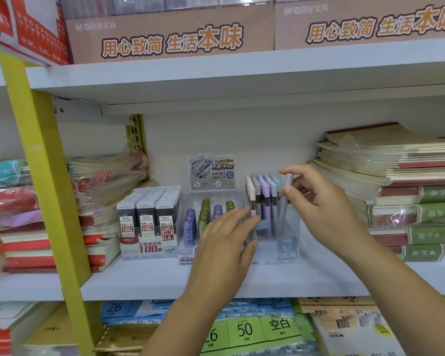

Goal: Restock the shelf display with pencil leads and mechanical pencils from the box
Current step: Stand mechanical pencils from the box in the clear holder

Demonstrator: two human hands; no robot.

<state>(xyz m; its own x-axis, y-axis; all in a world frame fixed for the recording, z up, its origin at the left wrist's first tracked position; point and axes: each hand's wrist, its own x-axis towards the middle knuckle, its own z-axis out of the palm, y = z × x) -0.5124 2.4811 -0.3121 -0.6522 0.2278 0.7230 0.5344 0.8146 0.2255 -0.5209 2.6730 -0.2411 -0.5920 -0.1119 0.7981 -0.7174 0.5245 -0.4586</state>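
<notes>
Step judged as pencil loading: right hand point(326, 201) pinches a grey-blue pencil point(283, 214) upright at the right end of the clear case point(289, 242) on the shelf point(139, 281), left hand point(224, 242) lies straight-fingered against the case's left side, grasping nothing; next needs a straight drop into free space.

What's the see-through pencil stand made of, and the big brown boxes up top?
The see-through pencil stand looks like clear, shiny plastic: pencils show through its walls. The big brown boxes seem matte printed cardboard, judging by their dull tan faces.
</notes>
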